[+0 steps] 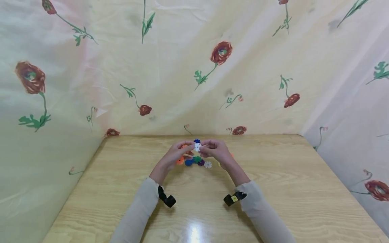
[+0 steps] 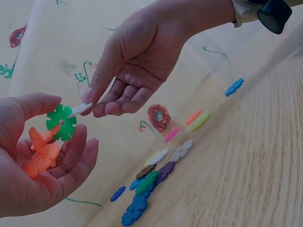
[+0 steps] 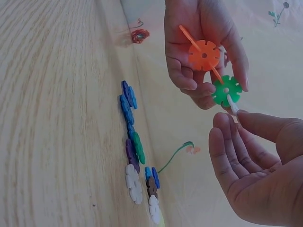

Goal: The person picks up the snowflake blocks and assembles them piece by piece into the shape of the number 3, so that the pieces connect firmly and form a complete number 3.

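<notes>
My left hand [image 2: 35, 156] pinches a green slotted disc [image 2: 61, 122] between thumb and finger. Orange discs [image 2: 42, 161] are joined to the green one, set crosswise, and lie over the curled fingers. With thumb and forefinger my right hand [image 3: 265, 165] pinches a white slotted disc [image 3: 232, 104], its edge against the green disc. Whether the slots are engaged cannot be told. From the head view the white disc [image 1: 197, 147] faces the camera between both hands, above the table; the green disc in hand is hidden there.
Loose slotted discs lie on the wooden table [image 1: 273, 189] under and behind the hands: blue [image 2: 135, 210], green [image 2: 147, 182], purple [image 2: 165, 171], grey-white [image 2: 182, 150], brown [image 2: 145, 171] and others. One blue disc [image 2: 234, 87] lies apart. A flowered cloth [image 1: 170, 67] hangs behind the table.
</notes>
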A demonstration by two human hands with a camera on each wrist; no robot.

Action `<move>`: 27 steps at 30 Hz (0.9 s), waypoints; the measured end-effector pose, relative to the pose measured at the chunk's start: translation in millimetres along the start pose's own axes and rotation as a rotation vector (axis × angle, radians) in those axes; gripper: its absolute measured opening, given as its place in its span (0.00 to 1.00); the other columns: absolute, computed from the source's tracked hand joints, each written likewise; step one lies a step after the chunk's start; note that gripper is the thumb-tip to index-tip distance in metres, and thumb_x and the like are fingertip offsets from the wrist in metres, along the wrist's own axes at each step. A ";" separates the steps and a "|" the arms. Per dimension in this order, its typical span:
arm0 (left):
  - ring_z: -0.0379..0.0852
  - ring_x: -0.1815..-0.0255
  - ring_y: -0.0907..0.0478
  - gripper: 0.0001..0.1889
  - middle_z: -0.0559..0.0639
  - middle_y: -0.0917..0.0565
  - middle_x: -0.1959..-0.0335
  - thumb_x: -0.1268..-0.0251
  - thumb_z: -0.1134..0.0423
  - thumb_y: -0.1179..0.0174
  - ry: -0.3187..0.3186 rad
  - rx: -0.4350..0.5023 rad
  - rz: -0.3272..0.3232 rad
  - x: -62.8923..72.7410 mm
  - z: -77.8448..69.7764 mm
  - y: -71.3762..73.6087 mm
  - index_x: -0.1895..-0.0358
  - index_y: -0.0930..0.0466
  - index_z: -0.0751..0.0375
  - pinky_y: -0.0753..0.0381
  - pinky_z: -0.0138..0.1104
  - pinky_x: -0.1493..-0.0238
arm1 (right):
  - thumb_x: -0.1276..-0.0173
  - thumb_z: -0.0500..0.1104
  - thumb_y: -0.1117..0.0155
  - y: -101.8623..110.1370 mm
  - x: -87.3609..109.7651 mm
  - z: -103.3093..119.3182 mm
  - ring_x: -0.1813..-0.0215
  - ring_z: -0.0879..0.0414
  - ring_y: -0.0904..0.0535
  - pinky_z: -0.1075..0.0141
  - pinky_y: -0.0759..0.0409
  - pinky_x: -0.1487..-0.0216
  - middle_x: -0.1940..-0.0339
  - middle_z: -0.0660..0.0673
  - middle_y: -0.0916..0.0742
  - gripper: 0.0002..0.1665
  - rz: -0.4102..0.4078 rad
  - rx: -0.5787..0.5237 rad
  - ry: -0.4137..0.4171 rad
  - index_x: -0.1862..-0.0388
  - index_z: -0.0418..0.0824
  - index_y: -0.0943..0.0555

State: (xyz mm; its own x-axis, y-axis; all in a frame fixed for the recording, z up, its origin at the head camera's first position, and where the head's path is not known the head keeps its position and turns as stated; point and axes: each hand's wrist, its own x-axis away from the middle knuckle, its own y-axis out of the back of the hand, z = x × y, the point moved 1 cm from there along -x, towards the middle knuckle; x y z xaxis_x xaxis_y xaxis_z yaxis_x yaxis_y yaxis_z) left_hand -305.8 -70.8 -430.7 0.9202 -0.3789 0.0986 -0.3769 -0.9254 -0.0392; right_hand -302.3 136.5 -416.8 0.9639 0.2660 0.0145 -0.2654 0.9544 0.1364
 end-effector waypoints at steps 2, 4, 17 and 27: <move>0.49 0.51 0.19 0.19 0.53 0.20 0.48 0.23 0.56 0.42 -0.001 0.007 -0.007 0.9 1.4 1.4 0.37 0.22 0.63 0.20 0.53 0.35 | 0.28 0.38 0.32 -0.5 1.0 -0.1 0.63 0.54 0.11 0.38 0.18 0.42 0.62 0.41 0.09 0.16 0.006 0.014 -0.001 0.47 0.29 0.17; 0.52 0.49 0.19 0.20 0.57 0.20 0.46 0.22 0.56 0.42 -0.002 0.016 -0.015 1.8 2.4 3.5 0.36 0.23 0.64 0.22 0.56 0.33 | 0.28 0.39 0.32 -0.8 1.9 0.5 0.63 0.53 0.11 0.38 0.17 0.42 0.61 0.40 0.09 0.16 0.016 0.031 0.001 0.47 0.30 0.17; 0.60 0.42 0.22 0.20 0.48 0.20 0.50 0.22 0.56 0.42 -0.018 0.011 -0.048 4.4 0.5 10.9 0.36 0.23 0.63 0.19 0.53 0.36 | 0.26 0.39 0.34 7.4 3.1 3.8 0.54 0.34 0.14 0.42 0.14 0.48 0.59 0.35 0.10 0.16 0.132 0.227 0.024 0.46 0.29 0.17; 0.56 0.46 0.20 0.20 0.48 0.20 0.50 0.23 0.56 0.41 -0.012 0.020 -0.060 3.2 1.7 13.1 0.36 0.22 0.63 0.21 0.56 0.34 | 0.30 0.35 0.33 14.7 -1.2 -5.2 0.67 0.50 0.19 0.60 0.16 0.65 0.65 0.33 0.12 0.13 0.226 0.407 0.078 0.53 0.25 0.16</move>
State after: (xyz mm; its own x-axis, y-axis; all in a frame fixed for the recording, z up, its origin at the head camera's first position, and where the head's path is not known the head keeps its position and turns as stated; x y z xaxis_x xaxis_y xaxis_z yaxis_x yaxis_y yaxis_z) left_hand -307.6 -84.2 -432.6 0.9423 -0.3228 0.0890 -0.3191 -0.9462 -0.0538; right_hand -307.5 150.9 -420.0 0.8741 0.4854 0.0160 -0.4231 0.7449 0.5159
